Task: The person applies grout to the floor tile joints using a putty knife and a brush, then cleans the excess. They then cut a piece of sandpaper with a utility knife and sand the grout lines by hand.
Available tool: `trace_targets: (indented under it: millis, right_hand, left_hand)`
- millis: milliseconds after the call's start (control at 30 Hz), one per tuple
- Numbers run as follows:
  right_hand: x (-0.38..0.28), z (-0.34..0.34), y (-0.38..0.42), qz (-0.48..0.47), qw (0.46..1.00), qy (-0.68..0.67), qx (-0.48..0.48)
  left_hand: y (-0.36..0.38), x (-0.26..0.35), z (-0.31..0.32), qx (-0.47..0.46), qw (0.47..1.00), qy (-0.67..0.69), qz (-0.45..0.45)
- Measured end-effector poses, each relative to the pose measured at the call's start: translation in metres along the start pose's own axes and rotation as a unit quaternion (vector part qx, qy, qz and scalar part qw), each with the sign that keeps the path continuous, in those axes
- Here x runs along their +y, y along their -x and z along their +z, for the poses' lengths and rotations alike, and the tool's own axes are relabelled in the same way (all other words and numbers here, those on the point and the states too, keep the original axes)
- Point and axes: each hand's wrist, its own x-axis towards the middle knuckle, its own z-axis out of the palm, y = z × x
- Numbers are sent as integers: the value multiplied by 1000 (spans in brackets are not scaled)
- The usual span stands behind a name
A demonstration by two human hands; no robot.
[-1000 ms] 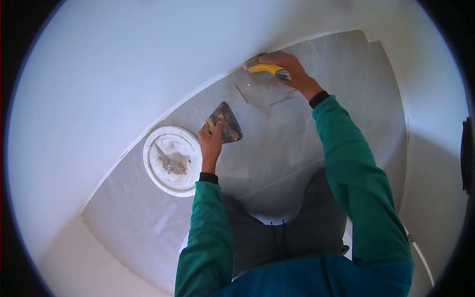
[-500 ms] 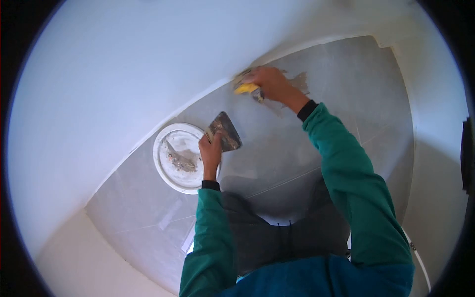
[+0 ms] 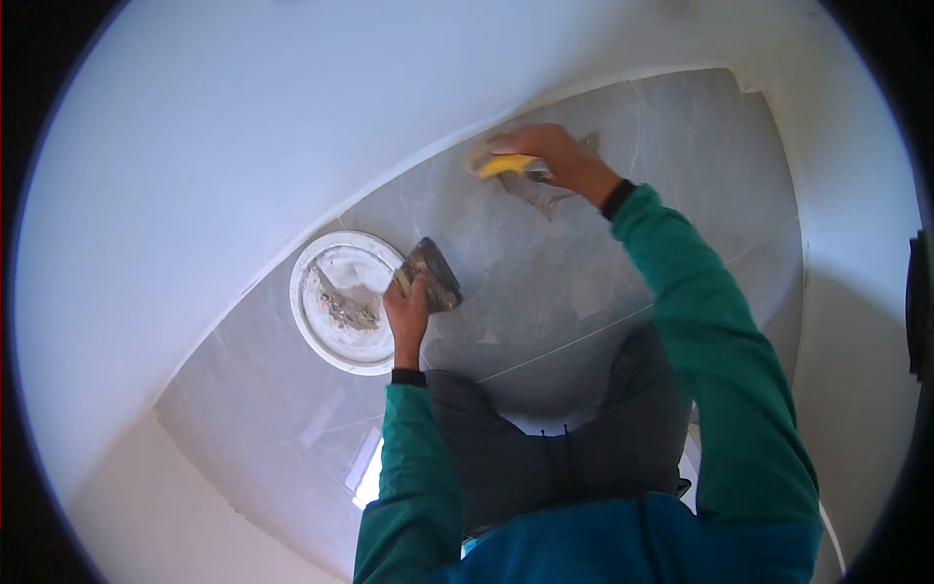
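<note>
My left hand [image 3: 406, 316] is closed around the handle of a broad putty knife [image 3: 435, 276], whose dark blade is smeared with brown residue. It is at the right rim of a round white bucket lid [image 3: 304, 313], which carries a heap of greyish-brown paste [image 3: 350, 310]. Near the wall's foot, my right hand [image 3: 545, 151] grips a yellow-handled tool [image 3: 508, 164] with a greyish end; motion blurs it, and its exact kind is unclear. Below and beside that hand, a brown smear [image 3: 530, 195] marks the grey tile floor.
A white wall [image 3: 243, 127] curves along the far side of the grey tiled floor [image 3: 545, 292]. Another wall [image 3: 856, 273] rises on the right, with a pale wall at lower left. My knees [image 3: 632, 389] are close to the floor in front.
My right hand has moved slightly right and away from the wall's edge with the yellow tool turned flatter. The putty knife has tilted and lowered a little; the view has shifted slightly.
</note>
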Motion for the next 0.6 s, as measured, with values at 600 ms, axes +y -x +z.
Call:
trace_targets:
  millis: [600]
  right_hand:
    - [8, -51, 97, 151, 988, -37, 6]
  left_hand:
    - [-91, 45, 132, -14, 985, -98, 140]
